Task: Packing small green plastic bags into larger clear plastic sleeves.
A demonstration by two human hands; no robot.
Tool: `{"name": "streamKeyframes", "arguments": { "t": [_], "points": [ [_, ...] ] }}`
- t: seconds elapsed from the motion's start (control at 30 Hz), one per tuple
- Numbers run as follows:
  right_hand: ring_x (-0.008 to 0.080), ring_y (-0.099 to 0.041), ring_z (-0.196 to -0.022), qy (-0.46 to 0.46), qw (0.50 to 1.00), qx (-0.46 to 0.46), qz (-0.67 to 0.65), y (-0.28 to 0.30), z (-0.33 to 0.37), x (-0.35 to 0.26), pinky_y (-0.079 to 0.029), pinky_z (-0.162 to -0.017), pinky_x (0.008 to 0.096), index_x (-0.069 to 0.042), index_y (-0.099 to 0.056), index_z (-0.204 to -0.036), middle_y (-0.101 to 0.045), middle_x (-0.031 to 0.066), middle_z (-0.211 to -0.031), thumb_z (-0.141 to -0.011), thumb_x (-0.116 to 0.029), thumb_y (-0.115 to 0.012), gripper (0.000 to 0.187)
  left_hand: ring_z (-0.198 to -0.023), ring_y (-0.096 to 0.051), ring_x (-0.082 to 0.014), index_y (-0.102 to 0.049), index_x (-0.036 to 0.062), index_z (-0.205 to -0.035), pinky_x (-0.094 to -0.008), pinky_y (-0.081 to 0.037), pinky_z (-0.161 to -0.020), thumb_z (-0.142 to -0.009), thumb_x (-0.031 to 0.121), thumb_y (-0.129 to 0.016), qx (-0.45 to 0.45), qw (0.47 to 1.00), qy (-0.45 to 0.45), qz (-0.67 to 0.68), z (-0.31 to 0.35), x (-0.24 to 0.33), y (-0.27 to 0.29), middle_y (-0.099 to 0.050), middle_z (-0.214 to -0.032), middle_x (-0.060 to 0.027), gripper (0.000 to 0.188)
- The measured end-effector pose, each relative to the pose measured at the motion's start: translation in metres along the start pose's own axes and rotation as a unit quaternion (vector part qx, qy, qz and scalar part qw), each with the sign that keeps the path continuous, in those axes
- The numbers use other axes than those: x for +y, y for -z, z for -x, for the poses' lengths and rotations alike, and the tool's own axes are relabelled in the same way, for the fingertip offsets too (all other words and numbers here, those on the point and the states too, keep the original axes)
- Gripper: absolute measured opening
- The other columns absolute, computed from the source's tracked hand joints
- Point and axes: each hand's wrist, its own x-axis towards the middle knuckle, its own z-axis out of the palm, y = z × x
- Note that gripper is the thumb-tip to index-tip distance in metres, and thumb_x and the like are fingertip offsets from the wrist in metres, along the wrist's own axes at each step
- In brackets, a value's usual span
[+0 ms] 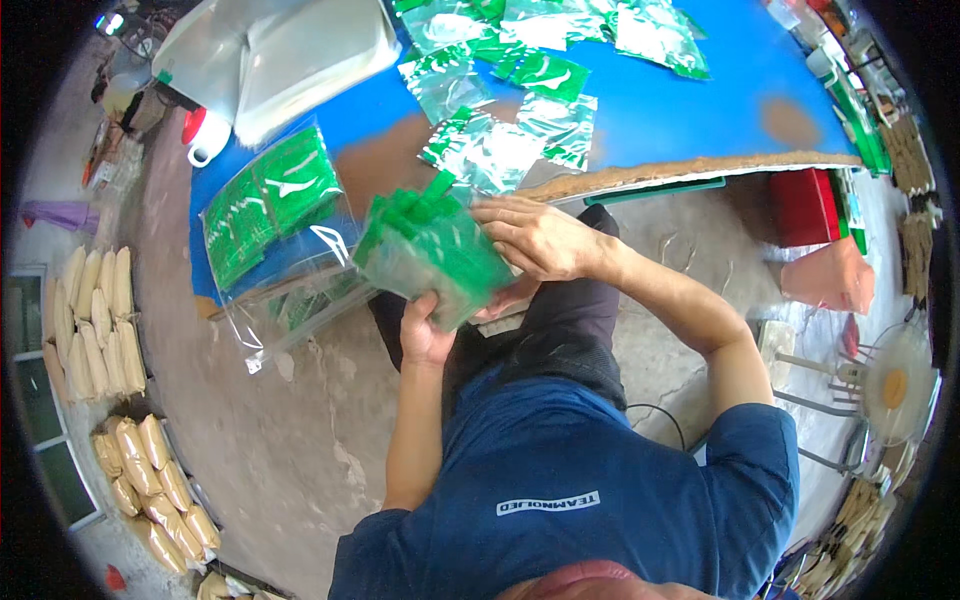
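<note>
A thick stack of green-and-clear plastic pouches [435, 250] is held over my lap, at the table's near edge. My left hand [428, 332] grips its lower edge, thumb in front and the other fingers partly hidden beneath. My right hand [535, 238] is closed at the stack's upper right edge, fingers bent over it; the fingertips are partly hidden. To the left lies a large clear bag [335, 245] with green pouches [275, 200] inside, its near end hanging over the table's edge. Loose pouches [555, 125] are scattered beyond the stack.
The blue table [740, 110] has a worn brown front edge. Clear plastic sheets [310, 70] and a white jug with a red lid [207, 137] are at the far left. A red bin [803, 207], a pink bucket [828, 275] and a fan [893, 390] stand right; filled sacks [150, 470] left.
</note>
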Motion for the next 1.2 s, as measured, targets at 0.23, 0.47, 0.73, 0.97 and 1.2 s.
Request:
{"name": "streamKeyframes", "arguments": {
  "t": [0.23, 0.47, 0.73, 0.97, 1.2],
  "points": [
    [0.0385, -0.032, -0.144, -0.124, 0.953, 0.095, 0.260, 0.007, 0.004, 0.016, -0.020, -0.118, 0.0574, -0.002, -0.053, -0.136, -0.041, 0.0194, -0.152, -0.095, -0.030, -0.057, 0.050, -0.130, -0.052, -0.0289, -0.055, 0.0010, -0.134, -0.0484, -0.034, -0.117, -0.081, 0.009, -0.077, -0.067, 0.993, 0.002, 0.101, 0.002, 0.002, -0.002, -0.060, -0.135, -0.0128, 0.058],
    [0.0393, -0.061, -0.112, -0.110, 0.983, 0.137, 0.060, 0.023, -0.013, -0.005, -0.046, -0.099, 0.0466, 0.002, -0.062, -0.121, -0.065, 0.0197, -0.122, -0.093, -0.023, -0.061, 0.037, -0.129, -0.053, -0.0317, -0.052, 0.0010, -0.137, -0.0502, -0.037, -0.114, -0.081, 0.007, -0.075, -0.002, 0.997, -0.012, 0.070, -0.002, -0.002, 0.021, -0.058, -0.137, -0.0133, 0.061],
    [0.0374, -0.052, -0.111, -0.113, 0.975, 0.025, 0.189, 0.050, -0.027, 0.040, -0.040, -0.096, 0.0512, -0.005, -0.064, -0.126, -0.056, 0.0193, -0.114, -0.093, -0.041, -0.057, 0.050, -0.138, -0.043, -0.0371, -0.046, 0.0041, -0.144, -0.0590, -0.026, -0.118, -0.081, 0.020, -0.076, -0.120, 0.988, 0.040, 0.092, 0.018, -0.001, 0.024, -0.051, -0.146, -0.0144, 0.071],
    [0.0389, -0.059, -0.112, -0.228, 0.941, 0.097, -0.231, 0.009, -0.099, 0.044, -0.044, -0.100, 0.0461, 0.003, -0.064, -0.120, -0.062, 0.0272, -0.116, -0.096, -0.026, -0.046, 0.042, -0.141, -0.037, -0.0403, -0.040, 0.0059, -0.148, -0.0650, -0.023, -0.118, -0.088, 0.015, -0.070, 0.010, 0.996, -0.031, 0.088, -0.011, -0.006, 0.016, -0.044, -0.150, -0.0170, 0.068],
    [0.0385, -0.049, -0.131, -0.016, 0.978, 0.075, 0.193, 0.028, -0.067, 0.089, -0.037, -0.112, 0.0481, -0.001, -0.059, -0.126, -0.055, 0.0197, -0.138, -0.098, -0.023, -0.047, 0.037, -0.140, -0.039, -0.0389, -0.041, 0.0047, -0.146, -0.0637, -0.027, -0.117, -0.085, 0.009, -0.072, -0.013, 0.986, -0.007, 0.167, 0.002, -0.003, 0.015, -0.047, -0.148, -0.0168, 0.069]
  ]
}}
